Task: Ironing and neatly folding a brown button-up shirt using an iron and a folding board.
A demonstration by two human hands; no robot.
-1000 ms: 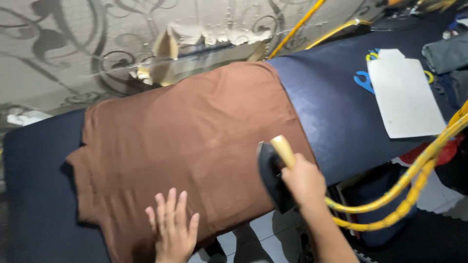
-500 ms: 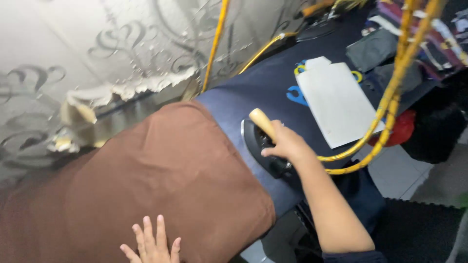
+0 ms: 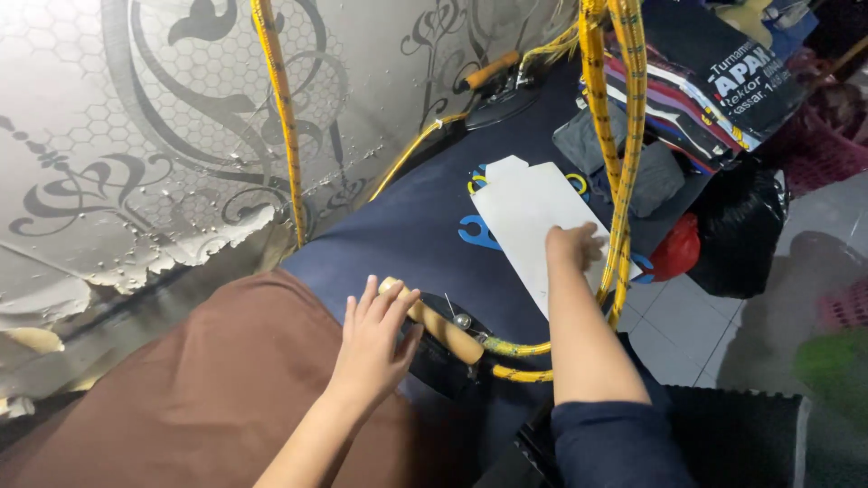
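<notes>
My left hand (image 3: 372, 342) lies over the near end of the wooden handle of a black iron (image 3: 440, 354), fingers draped across it. The iron stands on the dark blue ironing table (image 3: 407, 239) at the right edge of a brown garment (image 3: 203, 393) spread flat. My right hand (image 3: 574, 246) reaches further along the table. It rests with bent fingers on a white flat board (image 3: 520, 210) and grips nothing. Blue scissors (image 3: 474, 231) poke out from under the board.
Yellow braided hoses (image 3: 604, 136) hang down in front of the board and run to the iron. A second iron (image 3: 495, 79) sits at the table's far end. Folded clothes (image 3: 692, 95), a black bag (image 3: 737, 226) and a red bag (image 3: 676, 250) lie to the right.
My right hand let go of the iron and moved over to the white board. My left hand left the brown garment and came onto the iron's handle. The view swung right.
</notes>
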